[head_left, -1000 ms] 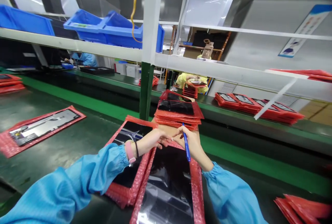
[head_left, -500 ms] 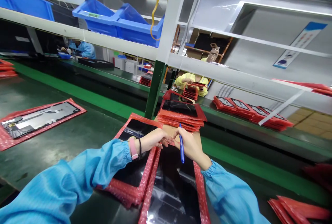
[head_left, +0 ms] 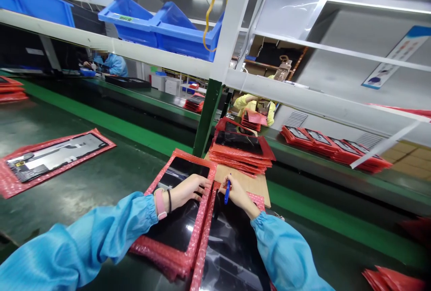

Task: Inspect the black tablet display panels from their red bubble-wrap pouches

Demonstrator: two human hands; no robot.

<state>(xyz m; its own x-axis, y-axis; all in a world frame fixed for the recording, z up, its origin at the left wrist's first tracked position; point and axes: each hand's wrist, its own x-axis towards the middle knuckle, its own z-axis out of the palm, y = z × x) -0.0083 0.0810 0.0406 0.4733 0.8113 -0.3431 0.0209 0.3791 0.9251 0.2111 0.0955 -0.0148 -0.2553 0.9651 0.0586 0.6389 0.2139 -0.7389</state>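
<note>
A blue pen [head_left: 227,193] is held in my right hand [head_left: 239,194], over the upper part of a black screen panel [head_left: 232,250] on red bubble wrap. Beside it lies another black screen panel [head_left: 175,223] on a stack of red bubble-wrap bags [head_left: 161,255]. My left hand [head_left: 188,191] rests over that panel's right side, its fingers apart and touching the red wrap's edge. The left fingertips hold nothing I can see. My right fingertips are close to the top left corner of the right-hand panel.
Behind my hands, a stack of red-wrapped panels [head_left: 240,147] sits by a brown board [head_left: 259,187]. A silver-backed panel [head_left: 60,152] lies at left. A green post [head_left: 207,118] rises beyond. Blue bins [head_left: 161,30] stand on the overhead shelf. A co-worker in yellow [head_left: 247,102] works opposite.
My hands were together at the right panel's top edge and are now apart. The left has moved left onto the neighbouring panel; the right, still holding the pen, has come nearer. The view has shifted slightly.
</note>
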